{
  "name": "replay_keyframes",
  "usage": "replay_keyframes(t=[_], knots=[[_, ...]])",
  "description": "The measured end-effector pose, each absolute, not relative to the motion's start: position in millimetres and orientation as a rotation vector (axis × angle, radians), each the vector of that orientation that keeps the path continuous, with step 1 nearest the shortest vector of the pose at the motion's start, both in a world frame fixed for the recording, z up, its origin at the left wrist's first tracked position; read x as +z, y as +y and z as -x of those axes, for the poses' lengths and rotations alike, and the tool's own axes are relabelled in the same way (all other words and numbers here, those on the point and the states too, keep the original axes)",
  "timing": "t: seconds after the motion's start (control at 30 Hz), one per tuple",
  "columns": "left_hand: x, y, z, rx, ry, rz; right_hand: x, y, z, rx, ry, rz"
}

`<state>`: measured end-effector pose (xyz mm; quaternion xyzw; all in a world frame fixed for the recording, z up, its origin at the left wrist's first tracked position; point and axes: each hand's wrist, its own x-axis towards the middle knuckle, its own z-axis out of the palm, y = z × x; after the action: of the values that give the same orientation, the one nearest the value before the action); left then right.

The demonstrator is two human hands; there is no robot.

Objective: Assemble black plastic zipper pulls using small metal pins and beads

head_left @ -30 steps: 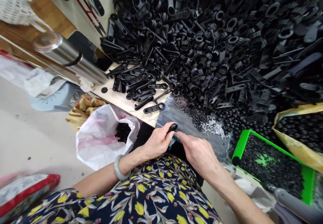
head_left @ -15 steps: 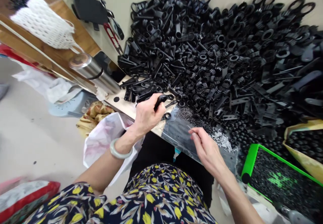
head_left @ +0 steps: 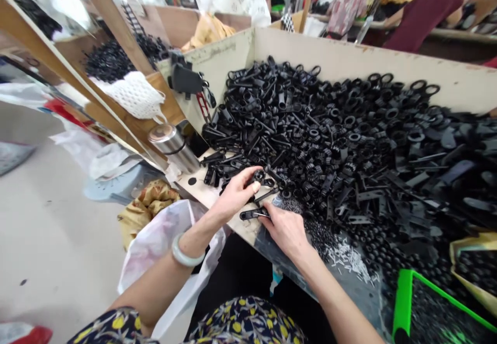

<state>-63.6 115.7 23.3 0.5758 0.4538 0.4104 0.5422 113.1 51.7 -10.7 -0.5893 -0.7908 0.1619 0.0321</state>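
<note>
My left hand (head_left: pixel 241 191), wearing a pale bangle on its wrist, is closed around a black plastic part with a round end (head_left: pixel 258 176). Close beside it, my right hand (head_left: pixel 286 226) pinches a thin metal pin (head_left: pixel 263 214). The fingers of that hand are at the end of a flat black plastic piece (head_left: pixel 248 214) near the board's front edge; whether they grip this piece too I cannot tell. Several black parts lie around my left fingertips. Small silver pins (head_left: pixel 351 258) are scattered to the right of my right forearm.
A large heap of black plastic parts (head_left: pixel 310 126) fills the walled bench. At left stand a steel flask (head_left: pixel 174 147) and a white plastic bag (head_left: pixel 155 251). A green-rimmed tray (head_left: pixel 404 302) sits at right. Other people (head_left: pixel 427 18) are beyond the back wall.
My right hand has moved left with the pin, from over the dark sheet to beside my left hand. The left hand keeps hold of its black part. The view has tilted up.
</note>
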Motion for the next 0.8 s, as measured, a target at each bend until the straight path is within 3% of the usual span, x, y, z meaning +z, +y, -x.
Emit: replay_keyframes(t=[0.2, 0.8], knots=[[20, 104, 66, 0.939, 0.948, -0.975, -8, 52, -114, 0.474, -2.495, 1.774], [3, 116, 38, 0.956, 1.113, -1.106, -24, -26, -173, 0.334, -2.243, 1.59]])
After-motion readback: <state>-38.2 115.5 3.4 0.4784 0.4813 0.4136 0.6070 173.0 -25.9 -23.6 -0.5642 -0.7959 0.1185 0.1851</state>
